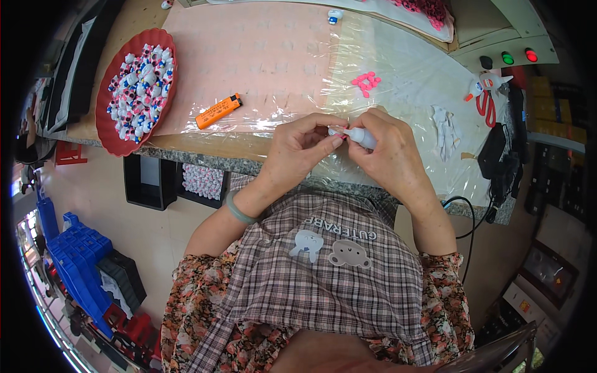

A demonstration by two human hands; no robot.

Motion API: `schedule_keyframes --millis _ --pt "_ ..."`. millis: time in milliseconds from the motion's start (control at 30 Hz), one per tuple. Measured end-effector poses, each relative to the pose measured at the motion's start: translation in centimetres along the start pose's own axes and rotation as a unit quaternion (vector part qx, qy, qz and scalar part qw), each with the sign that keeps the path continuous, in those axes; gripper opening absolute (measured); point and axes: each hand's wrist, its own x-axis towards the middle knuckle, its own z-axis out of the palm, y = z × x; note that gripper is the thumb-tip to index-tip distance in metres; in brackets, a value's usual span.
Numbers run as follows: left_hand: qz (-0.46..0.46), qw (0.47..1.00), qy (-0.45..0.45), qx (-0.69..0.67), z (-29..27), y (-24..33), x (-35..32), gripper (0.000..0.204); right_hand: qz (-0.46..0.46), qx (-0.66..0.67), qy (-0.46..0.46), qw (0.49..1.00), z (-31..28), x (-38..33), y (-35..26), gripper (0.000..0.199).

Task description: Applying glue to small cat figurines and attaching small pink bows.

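Over the table's near edge, both my hands meet at the middle of the view. My left hand (293, 149) pinches a small white piece (334, 130) between thumb and fingertips; most of it is hidden. My right hand (393, 148) is closed round a small white squeeze bottle (362, 138), tilted so its narrow nozzle points left at the piece. Just beyond lies a loose cluster of bright pink pieces (365, 82). One small white-and-blue figurine (334, 17) stands alone at the far side of the table.
A red scalloped bowl (103, 118) of small figurines (142, 90) sits at the left, with an orange, black-ended tool (219, 111) nearby. To the right are crumpled tissue (445, 132), red-handled scissors (485, 110) and another bottle (492, 81). Black bins (149, 181) stand below the table edge.
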Motion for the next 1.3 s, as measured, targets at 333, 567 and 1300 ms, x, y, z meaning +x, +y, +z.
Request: schedule_keyframes --millis 333,567,1300 --pt "0.042 0.999 0.025 0.012 0.3 -0.4 -0.1 0.024 0.006 0.010 0.019 1.000 0.5 -0.3 -0.1 0.019" --pt "0.047 0.999 0.024 -0.013 0.1 -0.3 -0.1 0.024 -0.005 0.071 0.094 0.993 2.1 -0.8 0.8 0.024" --pt "0.075 0.995 0.064 -0.031 0.5 -0.7 -0.7 0.024 0.047 0.200 0.105 0.973 3.7 -0.3 1.1 0.018"
